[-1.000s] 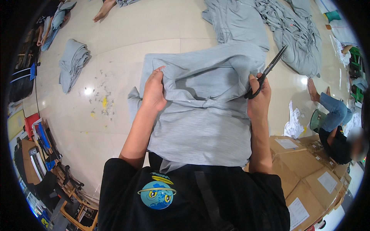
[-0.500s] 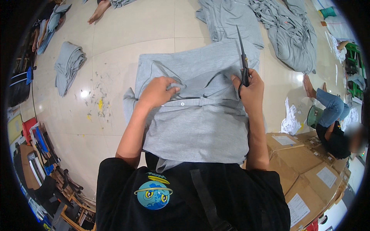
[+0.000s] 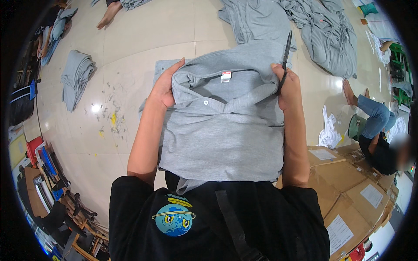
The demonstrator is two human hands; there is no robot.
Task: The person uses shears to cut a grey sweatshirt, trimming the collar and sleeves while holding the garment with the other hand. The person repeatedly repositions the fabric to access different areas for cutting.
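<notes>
A grey collared shirt (image 3: 222,143) lies spread before me, its neck opening up, a white label (image 3: 225,77) inside and a small button (image 3: 206,102) on its placket. My left hand (image 3: 167,85) is closed on the left side of the collar. My right hand (image 3: 288,87) grips black scissors (image 3: 287,50), blades pointing away from me, and its thumb presses the right side of the collar.
Grey garments (image 3: 326,43) lie beyond the shirt, a folded stack (image 3: 76,78) at left. A seated person (image 3: 376,130) is at right by cardboard boxes (image 3: 342,182); bare feet (image 3: 109,15) show at upper left. Chairs and boards (image 3: 48,191) stand at lower left.
The collar has been raised and opened, showing the label inside. My left hand moved up and outward with it; my right hand moved slightly right and up with the scissors.
</notes>
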